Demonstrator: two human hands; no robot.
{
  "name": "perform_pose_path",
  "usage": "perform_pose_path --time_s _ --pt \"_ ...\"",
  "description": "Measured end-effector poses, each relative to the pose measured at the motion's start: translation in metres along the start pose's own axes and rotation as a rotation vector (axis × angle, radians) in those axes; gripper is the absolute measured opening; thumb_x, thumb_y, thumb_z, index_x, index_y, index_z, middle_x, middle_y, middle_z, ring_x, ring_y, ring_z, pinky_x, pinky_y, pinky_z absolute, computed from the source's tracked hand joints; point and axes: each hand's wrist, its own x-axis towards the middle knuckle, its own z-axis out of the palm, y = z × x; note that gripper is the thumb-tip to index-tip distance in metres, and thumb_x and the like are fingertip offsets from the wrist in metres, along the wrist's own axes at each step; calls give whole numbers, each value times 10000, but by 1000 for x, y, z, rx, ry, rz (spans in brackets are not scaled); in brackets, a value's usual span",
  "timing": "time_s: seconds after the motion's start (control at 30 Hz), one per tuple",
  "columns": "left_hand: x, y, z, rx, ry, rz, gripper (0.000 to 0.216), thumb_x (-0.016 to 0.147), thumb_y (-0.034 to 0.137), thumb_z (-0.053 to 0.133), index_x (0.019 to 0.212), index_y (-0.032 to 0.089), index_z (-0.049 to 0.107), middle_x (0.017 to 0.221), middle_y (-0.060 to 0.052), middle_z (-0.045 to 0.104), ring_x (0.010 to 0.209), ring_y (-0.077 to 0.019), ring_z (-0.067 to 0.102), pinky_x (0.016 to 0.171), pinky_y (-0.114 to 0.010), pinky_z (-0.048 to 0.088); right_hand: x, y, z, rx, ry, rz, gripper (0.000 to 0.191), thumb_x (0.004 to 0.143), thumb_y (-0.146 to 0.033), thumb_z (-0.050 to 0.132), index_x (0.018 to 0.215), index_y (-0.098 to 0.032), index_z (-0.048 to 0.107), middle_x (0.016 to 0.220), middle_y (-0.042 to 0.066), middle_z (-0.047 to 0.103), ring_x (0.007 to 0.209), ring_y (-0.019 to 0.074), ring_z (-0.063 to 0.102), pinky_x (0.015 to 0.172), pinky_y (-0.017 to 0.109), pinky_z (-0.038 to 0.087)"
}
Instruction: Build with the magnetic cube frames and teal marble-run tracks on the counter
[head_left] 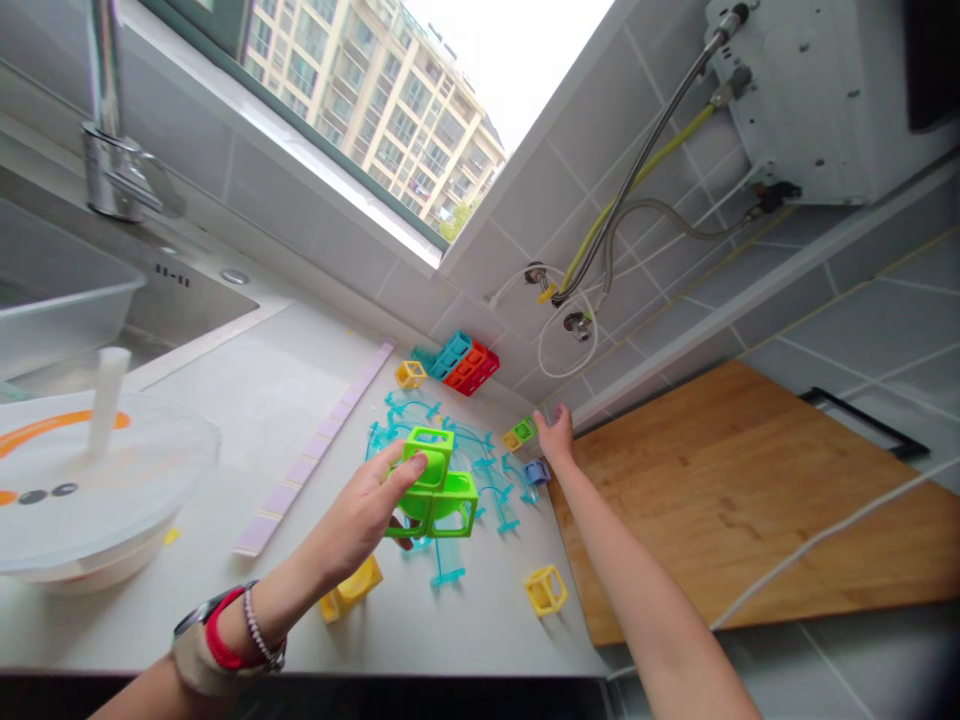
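My left hand point(371, 500) grips a joined piece of bright green open-frame cube blocks point(454, 503) above the counter, thumb on its near face. Off to the right, my right hand point(556, 437) reaches toward the back corner with fingers spread apart. Its fingertips are beside a small green-and-yellow block pair point(519, 433); whether they touch it I cannot tell. Just below that hand lies a blue-violet block point(536, 472). Translucent teal curved track pieces point(495, 485) are scattered beneath and behind the green piece. A yellow cube frame point(546, 590) stands near the front edge.
Red blocks point(472, 368) and blue blocks point(452, 352) stand against the wall, near another yellow cube point(410, 374). A lilac strip point(315, 450) crosses the counter. Left are a lidded bowl point(105, 480) and sink point(225, 305). A wooden board point(720, 500) leans at right.
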Motion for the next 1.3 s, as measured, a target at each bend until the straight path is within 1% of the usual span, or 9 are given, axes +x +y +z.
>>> perform_pose_path --time_s 0.1,0.2,0.33,0.4,0.53,0.67,0.83,1.03,1.3 --pt "1 1 -2 32 4 16 571 934 661 538 1222 169 569 963 -75 684 677 -207 677 484 -301 581 -11 -46 -15 67 -73 -129 562 951 -469 574 1387 -117 527 1458 227 553 1343 317 525 1118 490 431" --pt "2 -2 -3 87 -9 19 564 928 659 557 1229 183 559 916 -49 674 659 -198 663 493 -289 569 -39 -99 -31 137 -308 -241 431 932 -543 623 1153 -182 703 1181 124 737 1069 258 696 946 398 557" --pt "1 -8 -2 205 -29 22 551 938 640 555 1282 211 559 903 -37 681 656 -198 658 509 -290 565 -94 -168 -53 291 -1016 -449 569 906 -505 731 1396 -244 607 1312 100 698 1063 225 706 883 358 586" --pt "-1 -9 -1 255 -54 54 524 953 614 554 1297 219 574 923 -43 693 705 -207 671 540 -288 572 -115 -191 -61 239 -1084 -528 673 832 -465 826 1429 -263 591 1334 87 678 1066 221 694 889 350 589" --pt "-8 0 4 240 -107 92 533 959 627 536 1310 228 576 1032 -66 705 809 -222 693 585 -277 579 -125 -208 -67 219 -1075 -544 596 827 -409 836 1367 -235 654 1226 73 705 1045 220 687 864 333 598" --pt "-10 7 8 225 -104 8 635 905 705 555 1301 208 553 954 -54 687 652 -184 643 501 -277 557 -96 -202 -52 397 -997 -426 548 866 -422 792 1362 -243 643 1236 69 710 1047 216 692 858 333 604" --pt "-8 -3 12 287 -132 13 579 899 698 566 1231 226 598 926 -35 671 630 -170 622 477 -261 541 -51 -188 23 371 -643 -309 603 834 -482 785 1342 -194 633 1131 87 745 906 213 729 757 330 625" --pt "-11 -5 10 418 -127 160 432 950 607 559 1096 218 677 892 -29 707 762 -192 641 637 -258 526 -16 -180 124 94 -424 -254 532 820 -352 797 1285 -135 656 1279 144 715 1170 269 669 1058 412 506" --pt "-6 -5 6 397 -117 154 409 969 584 544 1080 218 688 947 -33 738 721 -177 628 620 -251 490 -2 -169 166 79 -422 -193 618 797 -397 815 1326 -144 620 1334 148 689 1232 283 633 1109 430 449"
